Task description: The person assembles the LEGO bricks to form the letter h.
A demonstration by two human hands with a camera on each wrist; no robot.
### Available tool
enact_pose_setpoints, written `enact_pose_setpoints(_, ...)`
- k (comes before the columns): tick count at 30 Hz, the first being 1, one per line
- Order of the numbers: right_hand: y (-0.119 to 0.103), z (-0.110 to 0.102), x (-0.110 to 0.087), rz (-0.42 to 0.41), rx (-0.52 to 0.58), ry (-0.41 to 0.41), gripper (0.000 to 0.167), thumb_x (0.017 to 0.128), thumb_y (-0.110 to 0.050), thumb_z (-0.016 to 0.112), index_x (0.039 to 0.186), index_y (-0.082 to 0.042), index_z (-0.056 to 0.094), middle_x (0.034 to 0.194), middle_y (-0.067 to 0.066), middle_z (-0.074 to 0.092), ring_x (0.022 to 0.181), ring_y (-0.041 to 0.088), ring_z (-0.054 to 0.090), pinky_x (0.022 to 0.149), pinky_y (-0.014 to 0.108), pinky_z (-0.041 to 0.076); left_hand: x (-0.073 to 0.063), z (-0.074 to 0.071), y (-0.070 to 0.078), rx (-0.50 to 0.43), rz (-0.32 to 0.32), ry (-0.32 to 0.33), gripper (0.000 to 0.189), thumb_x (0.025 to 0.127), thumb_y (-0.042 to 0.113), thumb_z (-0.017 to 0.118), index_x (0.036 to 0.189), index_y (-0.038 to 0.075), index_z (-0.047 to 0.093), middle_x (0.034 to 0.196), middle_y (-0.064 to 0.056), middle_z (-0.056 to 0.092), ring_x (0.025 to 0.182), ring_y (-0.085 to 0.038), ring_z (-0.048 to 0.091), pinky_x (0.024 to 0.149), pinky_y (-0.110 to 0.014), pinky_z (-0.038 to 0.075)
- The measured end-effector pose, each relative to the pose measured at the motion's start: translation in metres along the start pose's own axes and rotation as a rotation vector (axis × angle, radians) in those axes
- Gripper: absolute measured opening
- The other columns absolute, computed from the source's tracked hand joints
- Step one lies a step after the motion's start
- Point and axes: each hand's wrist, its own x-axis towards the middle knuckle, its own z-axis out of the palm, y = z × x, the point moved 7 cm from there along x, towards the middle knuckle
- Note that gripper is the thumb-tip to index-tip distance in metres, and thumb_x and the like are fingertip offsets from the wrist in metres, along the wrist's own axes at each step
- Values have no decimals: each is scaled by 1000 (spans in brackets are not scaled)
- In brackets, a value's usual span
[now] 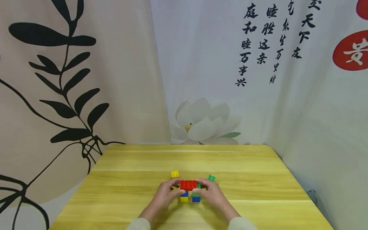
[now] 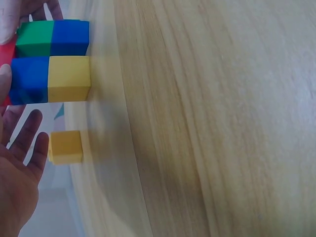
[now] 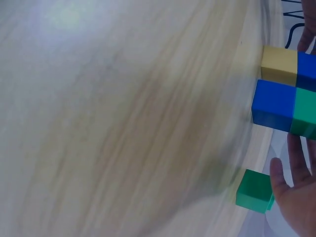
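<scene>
A red brick (image 1: 188, 185) lies across the tops of two short stacks, held at its ends by both hands. My left hand (image 1: 165, 195) pinches its left end, thumb in front and fingers behind. My right hand (image 1: 213, 194) has its thumb and forefinger at the right end, where a green stud shows beside the red. The left stack is a blue brick (image 2: 29, 80) over a yellow brick (image 2: 69, 79). The right stack is a green brick (image 3: 305, 112) over a blue brick (image 3: 274, 104). A narrow gap separates the stacks in the head view.
A loose yellow brick (image 1: 175, 174) stands on the wooden table (image 1: 129, 179) behind my left hand. A loose green brick (image 1: 211, 178) is behind my right hand. Printed curtains (image 1: 129, 80) hang behind the table.
</scene>
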Motion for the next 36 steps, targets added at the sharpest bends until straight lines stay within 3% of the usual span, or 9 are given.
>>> enact_pose_setpoints(4, 4, -1, -2, 9, -10, 5, 50, 88, -32, 76, 130, -8, 64, 117, 7, 67, 106, 27, 62, 88, 46, 52, -1, 0, 1, 7, 0, -7, 44, 90, 35, 73, 125, 12, 66, 110, 3, 71, 104, -24, 63, 88, -43, 50)
enact_pose_setpoints(10, 11, -1, -4, 15, 16, -5, 48, 88, -25, 76, 131, -8, 62, 117, 10, 68, 104, 26, 64, 88, 42, 53, -1, -1, 1, 20, -7, -12, 45, 90, 36, 73, 126, 11, 65, 109, 3, 70, 103, -23, 62, 87, -43, 50)
enact_pose_setpoints(26, 12, -1, -7, 54, 82, -49, 49, 91, -29, 73, 131, -4, 62, 121, 12, 66, 108, 29, 62, 89, 43, 53, -2, 0, 0, -33, -36, -19, 44, 88, 32, 76, 125, 10, 66, 107, 2, 71, 104, -26, 62, 84, -40, 49)
enact_pose_setpoints(32, 14, -2, -8, 56, 85, -52, 48, 91, -28, 73, 132, -4, 62, 122, 12, 65, 108, 28, 62, 87, 41, 54, -6, -5, -10, -65, -76, -43, 52, 89, 36, 75, 132, 9, 62, 115, -3, 69, 107, -28, 61, 85, -41, 48)
enact_pose_setpoints(36, 13, -3, -6, 43, 68, -57, 50, 91, -30, 73, 132, -4, 61, 122, 12, 65, 108, 28, 61, 88, 41, 53, -7, -17, -21, -53, -79, -20, 51, 93, 34, 71, 133, 6, 60, 119, -8, 68, 109, -29, 60, 86, -39, 49)
